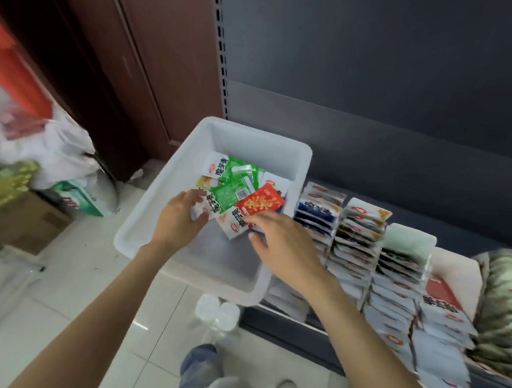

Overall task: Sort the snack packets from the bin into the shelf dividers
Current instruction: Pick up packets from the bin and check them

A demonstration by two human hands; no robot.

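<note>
White plastic bin (142, 215) holds the snack packets, where the left hand (179, 218) with curled fingers grips a white packet (199, 212) and the right hand (284, 245) pinches the red packet (258, 203), just beside the filled shelf dividers (374, 264).

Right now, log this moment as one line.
stage: picking | left hand: holds white packet | right hand: pinching red packet | white bin: packets remain | shelf dividers: partly filled
</note>
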